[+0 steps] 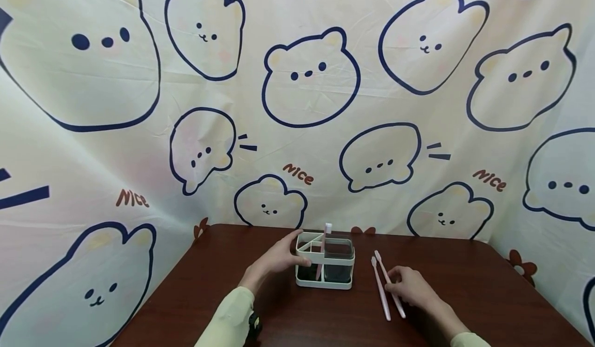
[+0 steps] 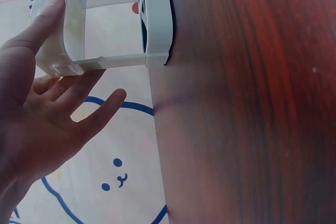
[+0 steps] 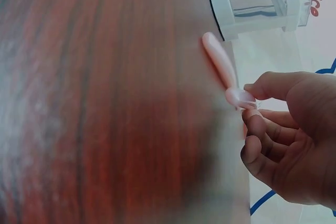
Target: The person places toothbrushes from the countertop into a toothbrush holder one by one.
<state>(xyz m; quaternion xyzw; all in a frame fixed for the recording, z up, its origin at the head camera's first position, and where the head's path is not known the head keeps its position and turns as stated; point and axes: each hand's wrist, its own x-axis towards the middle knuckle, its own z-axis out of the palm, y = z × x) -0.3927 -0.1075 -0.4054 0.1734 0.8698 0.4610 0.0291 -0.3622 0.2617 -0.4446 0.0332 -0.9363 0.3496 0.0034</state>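
Note:
A pale toothbrush holder [image 1: 325, 285] with divided openings and a clear cup in its right half stands on the table. One pink toothbrush [image 1: 323, 245] is upright in it, white bristle head above the rim. My left hand [image 1: 274, 258] grips the holder's left side, thumb on the front of the upper frame, some fingers hidden behind it. To the right, my right hand [image 1: 413, 287] pinches a second pink toothbrush [image 1: 397, 303] between thumb and fingers. Close beside that one, a third pink toothbrush [image 1: 381, 290] lies on the table, its handle [image 3: 218, 59] also showing in the right wrist view.
The dark brown wooden table [image 1: 288, 316] ends at the back against a pale curtain [image 1: 316, 99] printed with cartoon animal faces. The same curtain hangs along both sides. A dark band [image 1: 254, 327] shows at the left wrist.

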